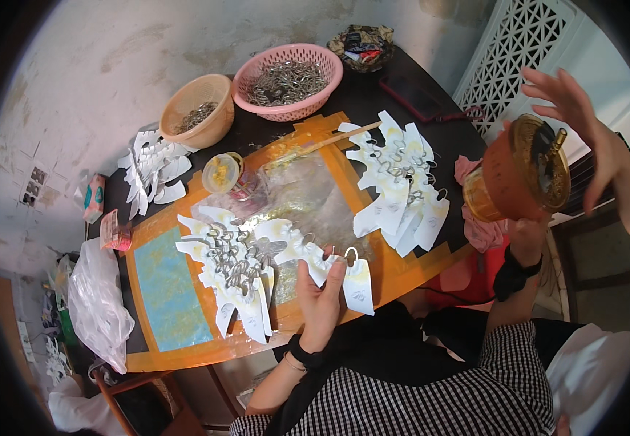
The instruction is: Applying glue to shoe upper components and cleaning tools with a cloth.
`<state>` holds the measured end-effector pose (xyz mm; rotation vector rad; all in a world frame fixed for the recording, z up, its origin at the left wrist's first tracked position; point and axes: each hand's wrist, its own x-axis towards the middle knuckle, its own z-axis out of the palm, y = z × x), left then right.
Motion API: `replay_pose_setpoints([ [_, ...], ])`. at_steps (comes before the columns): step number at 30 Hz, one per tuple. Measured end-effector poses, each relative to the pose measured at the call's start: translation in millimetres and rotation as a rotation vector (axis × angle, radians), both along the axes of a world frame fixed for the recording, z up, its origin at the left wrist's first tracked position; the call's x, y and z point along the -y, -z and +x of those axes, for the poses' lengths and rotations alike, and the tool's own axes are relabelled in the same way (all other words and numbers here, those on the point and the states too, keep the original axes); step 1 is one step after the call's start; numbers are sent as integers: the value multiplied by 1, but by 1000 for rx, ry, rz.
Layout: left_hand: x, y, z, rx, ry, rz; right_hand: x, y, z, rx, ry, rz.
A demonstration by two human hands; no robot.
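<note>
My left hand [321, 299], with a black band on its wrist, pinches a notched white card [305, 256] between thumb and fingers. A silver ring-shaped metal piece [351, 254] sits at the card's edge. To its left lies a fanned pile of similar cards [235, 272] carrying several metal rings. At the right, my right hand [529, 238] grips the low end of a tilted orange-brown pot [507, 171]. Its rim side is dark and stained, and a brass-coloured part sticks out. Just beyond the pot, another person's hand [566, 105] is raised with fingers spread.
A second card pile [402, 189] lies to the right, a third [155, 171] far left. Pink [286, 109] and peach [197, 116] baskets hold metal pieces. A yellow-smeared tub [222, 174], a wooden stick [326, 142], a phone [413, 98] and a plastic bag [97, 305] surround the work area.
</note>
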<state>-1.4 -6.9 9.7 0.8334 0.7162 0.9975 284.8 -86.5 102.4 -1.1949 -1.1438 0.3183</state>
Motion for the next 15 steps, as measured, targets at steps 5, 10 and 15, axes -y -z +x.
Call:
replay_pose_setpoints([
  [5,0,15,-3,-41,13,68,-2,-42,40,325,-256,-25],
  [10,-2,3,-8,-76,31,135,1,-82,102,649,-492,-20],
  [15,-9,-8,-24,-76,-37,135,-9,-90,66,486,-333,30],
])
